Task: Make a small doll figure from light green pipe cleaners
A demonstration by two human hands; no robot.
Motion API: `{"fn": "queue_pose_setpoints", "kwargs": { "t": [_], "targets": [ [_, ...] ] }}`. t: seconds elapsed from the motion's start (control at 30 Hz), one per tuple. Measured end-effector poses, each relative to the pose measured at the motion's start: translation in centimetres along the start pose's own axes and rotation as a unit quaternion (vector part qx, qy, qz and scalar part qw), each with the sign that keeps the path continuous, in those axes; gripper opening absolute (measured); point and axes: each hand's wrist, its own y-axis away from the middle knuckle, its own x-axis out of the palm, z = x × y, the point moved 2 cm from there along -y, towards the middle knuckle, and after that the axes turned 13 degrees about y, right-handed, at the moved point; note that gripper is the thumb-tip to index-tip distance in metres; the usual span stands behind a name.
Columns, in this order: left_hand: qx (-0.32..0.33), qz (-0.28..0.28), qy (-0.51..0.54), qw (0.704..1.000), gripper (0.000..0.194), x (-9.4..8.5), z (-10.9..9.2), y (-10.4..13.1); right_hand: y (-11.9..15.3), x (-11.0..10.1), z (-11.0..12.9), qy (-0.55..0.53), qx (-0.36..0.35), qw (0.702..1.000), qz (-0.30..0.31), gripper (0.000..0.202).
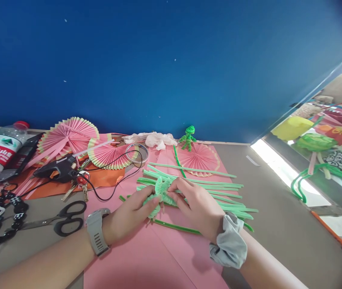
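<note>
My left hand (142, 203) is closed around a light green figure of twisted pipe cleaners (162, 187), its thumb and fingers pinching the lower left part. On the other side my right hand (193, 202) pinches the same figure with bent fingers. Under and behind both hands lie several loose light green pipe cleaners (231, 185), spread sideways over pink paper (123, 257). One darker green pipe cleaner (177, 227) lies in front of them. A small bright green pipe cleaner figure (188, 138) stands upright behind, by the blue panel. The fingers partly hide the held figure.
To the left are black-handled scissors (68, 218), a glue gun (57, 169) with its cord, keys (83, 188), a beaded bracelet (19, 206) and a water bottle (1, 150). Folded pink paper fans (71, 138) lie behind. A blue panel (171, 72) stands upright at the back.
</note>
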Motion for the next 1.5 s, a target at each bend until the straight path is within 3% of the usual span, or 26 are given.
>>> {"fn": "queue_pose_setpoints", "kwargs": {
  "t": [0.23, 0.5, 0.93, 1.17, 1.3, 1.5],
  "targets": [
    [0.001, -0.012, -0.068, 0.998, 0.024, -0.1, 0.2, 0.1, -0.1, 1.6, -0.3, -0.105, 0.049, 0.993, 0.022, 0.012],
    [-0.002, 0.023, -0.033, 0.999, 0.025, 0.1, -0.8, 0.3, -0.4, 1.8, -1.0, -0.245, 0.041, 0.966, 0.067, 0.02],
    [-0.024, 0.025, -0.031, 0.999, 0.026, -0.1, -0.1, 0.0, 0.4, 1.1, 0.1, -0.088, 0.01, 0.995, 0.04, 0.012],
    [-0.03, 0.049, 0.003, 0.998, 0.024, 0.2, -0.1, 0.2, -0.2, 0.3, -1.0, -0.092, -0.035, 0.994, 0.05, 0.013],
    [-0.029, 0.045, -0.013, 0.998, 0.023, 0.1, -0.1, 0.1, -0.3, 0.4, -0.9, -0.102, -0.034, 0.992, 0.064, 0.013],
    [-0.032, 0.043, -0.035, 0.998, 0.026, -0.1, -0.5, 0.1, -0.2, 0.8, -0.6, -0.108, -0.027, 0.993, 0.036, 0.014]
  ]
}}
